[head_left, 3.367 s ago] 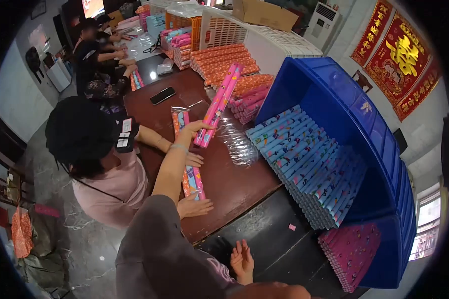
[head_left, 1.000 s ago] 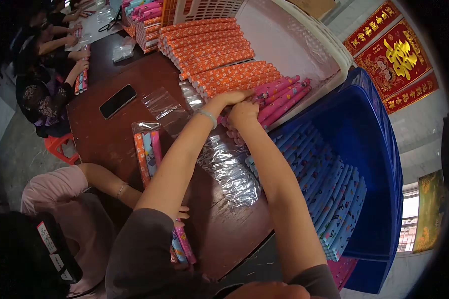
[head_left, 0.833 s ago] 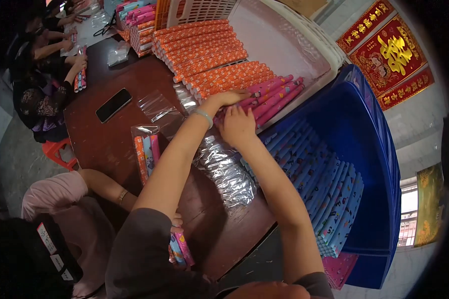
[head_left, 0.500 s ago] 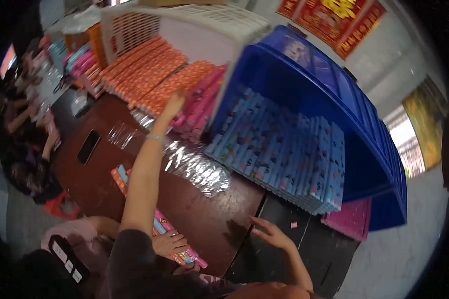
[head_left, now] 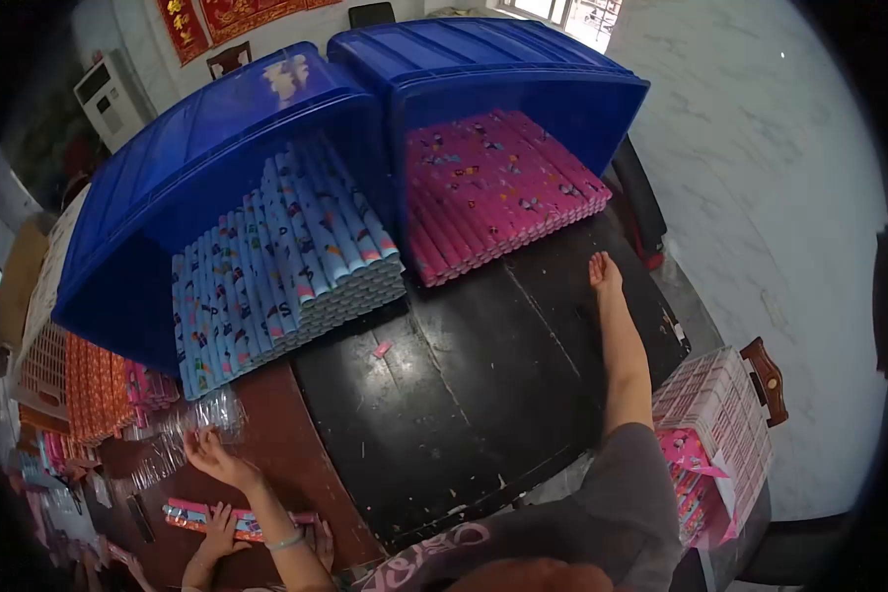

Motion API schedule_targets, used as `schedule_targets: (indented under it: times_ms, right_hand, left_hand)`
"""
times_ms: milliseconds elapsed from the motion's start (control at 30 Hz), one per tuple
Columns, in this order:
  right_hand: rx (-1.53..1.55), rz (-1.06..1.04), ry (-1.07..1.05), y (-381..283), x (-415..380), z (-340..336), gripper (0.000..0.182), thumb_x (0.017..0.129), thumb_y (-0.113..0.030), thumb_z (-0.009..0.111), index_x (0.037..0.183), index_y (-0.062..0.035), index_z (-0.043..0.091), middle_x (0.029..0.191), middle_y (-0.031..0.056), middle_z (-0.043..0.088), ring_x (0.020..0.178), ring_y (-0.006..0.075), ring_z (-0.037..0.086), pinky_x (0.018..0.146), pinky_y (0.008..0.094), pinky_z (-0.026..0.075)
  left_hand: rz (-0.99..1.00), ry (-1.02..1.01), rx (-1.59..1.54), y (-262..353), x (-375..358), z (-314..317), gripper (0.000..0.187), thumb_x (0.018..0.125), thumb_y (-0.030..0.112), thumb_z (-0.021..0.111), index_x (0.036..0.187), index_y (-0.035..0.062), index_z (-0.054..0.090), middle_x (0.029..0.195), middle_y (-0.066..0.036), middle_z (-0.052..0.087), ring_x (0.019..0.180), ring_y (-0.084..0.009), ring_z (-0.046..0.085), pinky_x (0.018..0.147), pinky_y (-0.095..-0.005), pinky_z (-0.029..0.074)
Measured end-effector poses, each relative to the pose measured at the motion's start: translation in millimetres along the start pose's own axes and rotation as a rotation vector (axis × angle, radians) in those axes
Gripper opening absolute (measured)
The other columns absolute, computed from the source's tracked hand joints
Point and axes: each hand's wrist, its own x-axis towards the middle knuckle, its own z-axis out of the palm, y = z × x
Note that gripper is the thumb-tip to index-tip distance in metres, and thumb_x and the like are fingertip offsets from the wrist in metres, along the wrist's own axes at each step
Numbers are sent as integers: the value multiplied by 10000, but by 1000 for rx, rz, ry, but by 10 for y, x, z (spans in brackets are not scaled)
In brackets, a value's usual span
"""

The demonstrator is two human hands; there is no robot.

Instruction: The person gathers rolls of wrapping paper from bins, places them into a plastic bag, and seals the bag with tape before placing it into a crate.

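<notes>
- Our right hand lies flat and loose on the black table, fingers stretched toward the pink rolls; it grips nothing and rests just short of the stack's near ends, at the table's far right edge.
- Our left hand is spread, palm down, on the brown table at its left end, fingertips touching the clear bags; the fingers are loose, not closed on a bag.
- The pink rolls sit stacked in a blue bin tipped on its side, mouth toward us, so the roll ends face outward within reach.
- Beside it, a second blue bin lies tipped the same way and holds the blue rolls, whose ends line up along the far edge where the two tables meet.
- Orange rolls are piled at the far left, next to the clear bags.
- Below our left hand, another person's hand presses on a packed bundle near the brown table's front edge.
- A white basket with pink goods stands off the table's right corner.
- A small pink scrap lies alone mid-table.
</notes>
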Motion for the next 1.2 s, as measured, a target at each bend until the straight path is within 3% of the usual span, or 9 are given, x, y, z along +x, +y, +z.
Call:
schedule_targets:
  times_ms: [433, 500, 533, 600, 633, 700, 733, 1000, 1200]
  right_hand:
    - [49, 164, -257, -212, 1460, 979, 159, 852, -224, 632, 807, -79, 585, 698, 16, 580, 561, 116, 518, 445, 229, 385]
    - [30, 207, -291, -157, 1568, 1041, 206, 845, -266, 645, 736, -113, 561, 615, -11, 543, 488, 93, 482, 399, 223, 348]
    - [8, 210, -250, -132, 1603, 1089, 232, 834, -306, 657, 720, -139, 545, 561, -31, 516, 442, 79, 447, 378, 213, 327]
    - [-112, 201, -147, 25, 1849, 1191, 240, 830, -320, 660, 713, -144, 546, 557, -28, 517, 433, 80, 438, 380, 204, 321]
    - [112, 1071, -349, -360, 1975, 1148, 252, 831, -315, 659, 693, -136, 547, 556, -26, 524, 426, 81, 436, 380, 212, 323]
    - [-266, 94, -172, -38, 1682, 1197, 256, 837, -304, 652, 688, -119, 558, 565, -15, 540, 428, 86, 450, 378, 226, 324]
    - [-193, 20, -173, -92, 1501, 1173, 237, 838, -283, 647, 701, -104, 573, 571, -5, 556, 431, 94, 465, 382, 236, 323]
    - [-68, -74, -234, 599, -278, -141, 208, 878, -225, 588, 739, -71, 585, 603, 36, 589, 583, 153, 612, 476, 237, 384]
    - [-11, 62, -158, 783, -1944, -977, 221, 914, -235, 543, 805, -46, 576, 611, 18, 533, 572, 108, 509, 542, 244, 371]
  left_hand:
    - [-301, -324, 486, 826, -681, -566, 622, 904, 244, 536, 1408, 153, 184, 1375, -92, 268, 1195, -216, 414, 906, -366, 426]
    - [-186, -1172, 554, 1104, -401, -621, 431, 885, 96, 523, 1287, 45, 378, 1179, -105, 479, 901, -167, 543, 740, -292, 465]
    - [-170, -1166, 559, 1131, -581, -347, 431, 885, 96, 523, 1287, 45, 378, 1179, -105, 479, 901, -167, 543, 740, -292, 465]
    - [-192, -287, 400, 1163, -1206, 536, 417, 878, 97, 537, 1265, 35, 396, 1189, -104, 475, 878, -156, 550, 724, -277, 467]
    - [-198, -254, 346, 1105, -1316, 727, 386, 872, 83, 535, 1235, 26, 417, 1176, -98, 478, 860, -144, 553, 703, -260, 468]
    - [-280, -263, 250, 988, -1473, 1073, 339, 873, 66, 519, 1198, 20, 434, 1136, -92, 489, 857, -140, 553, 696, -245, 464]
    - [-329, -247, 122, 994, -1636, 1384, 300, 877, 46, 496, 1171, 14, 447, 1089, -93, 507, 849, -142, 556, 723, -252, 474]
    - [-1246, -937, -253, 162, -3232, 3504, 468, 918, 303, 520, 1275, 33, 383, 1219, -114, 481, 1161, -200, 467, 993, -361, 367]
    - [-1461, -1072, -354, 50, -4153, 4048, 342, 914, 255, 530, 1147, 31, 418, 957, -96, 579, 836, -193, 601, 731, -317, 505]
